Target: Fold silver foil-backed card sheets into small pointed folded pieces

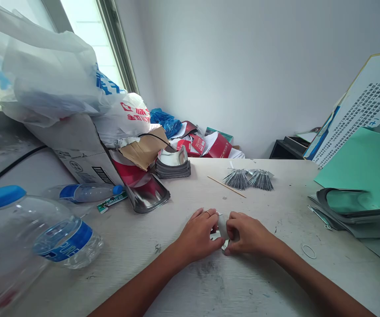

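Note:
Low over the white table, both my hands meet around a small folded piece of grey-and-silver sheet (222,226). My left hand (199,235), with a ring on one finger, pinches it from the left, thumb along its lower edge. From the other side my right hand (247,233) grips it with curled fingers and thumb. My fingers hide much of the piece. Beyond them lie two fanned bundles of thin grey strips (247,179) and a thin wooden stick (226,186).
Curved silvery sheets (148,196) and a grey stack (173,165) sit left of centre. Water bottles (67,244) stand and lie at left, below plastic bags (54,75). At right are grey curved sheets (352,211), a green folder (368,171) and a white rubber band (309,252).

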Demonstrator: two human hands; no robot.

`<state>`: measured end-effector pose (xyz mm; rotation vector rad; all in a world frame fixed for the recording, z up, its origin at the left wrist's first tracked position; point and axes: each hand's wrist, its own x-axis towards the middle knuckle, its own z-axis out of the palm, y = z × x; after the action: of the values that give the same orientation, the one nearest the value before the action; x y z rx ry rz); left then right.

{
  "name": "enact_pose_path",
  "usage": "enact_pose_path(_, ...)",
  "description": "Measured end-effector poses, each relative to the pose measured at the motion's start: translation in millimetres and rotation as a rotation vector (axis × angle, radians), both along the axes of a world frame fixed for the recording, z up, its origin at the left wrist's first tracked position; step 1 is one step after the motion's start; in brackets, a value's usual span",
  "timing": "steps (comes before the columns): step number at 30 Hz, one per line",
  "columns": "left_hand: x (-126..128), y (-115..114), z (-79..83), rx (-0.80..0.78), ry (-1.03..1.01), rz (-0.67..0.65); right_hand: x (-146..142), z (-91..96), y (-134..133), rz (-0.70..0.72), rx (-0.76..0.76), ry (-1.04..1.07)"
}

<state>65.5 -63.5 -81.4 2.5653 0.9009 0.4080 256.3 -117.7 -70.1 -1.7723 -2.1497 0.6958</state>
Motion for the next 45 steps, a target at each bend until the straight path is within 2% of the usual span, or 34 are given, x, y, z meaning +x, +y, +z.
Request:
enact_pose_path(5, 0, 0, -0.8, -0.014, -0.007, 0.003, 1, -5.6, 1, -0.025, -0.032, 0.076)
enact_pose_path(12, 0, 0, 1.6, -0.05, -0.003, 0.015, -5, -9.2, -2, -0.056, 0.021, -0.034)
enact_pose_path(17, -2, 1, -0.3, -0.046, -0.005, 0.006, 2, -5.8, 2, 0.021, -0.037, 0.1)
enact_pose_path(23, -4, 2, -0.1, -0.052, 0.011, 0.001, 3, -8.5, 5, -0.004, -0.005, 0.095)
enact_pose_path(31, -3, 1, 1.2, -0.057, 0.028, 0.018, 14, -12.7, 11, -0.01, -0.058, 0.181)
enact_pose_path(34, -4, 1, 1.6, -0.067, 0.022, 0.013, 16, -13.2, 12, -0.008, -0.007, 0.195)
enact_pose_path(39, -9, 4, 5.1, -0.069, 0.033, -0.031, 21, -17.4, 17, 0.003, 0.183, 0.167)
enact_pose_path(45, -13, 8, 10.0, -0.106, 0.047, -0.084, 24, -19.5, 17, 0.069, 0.209, 0.043)
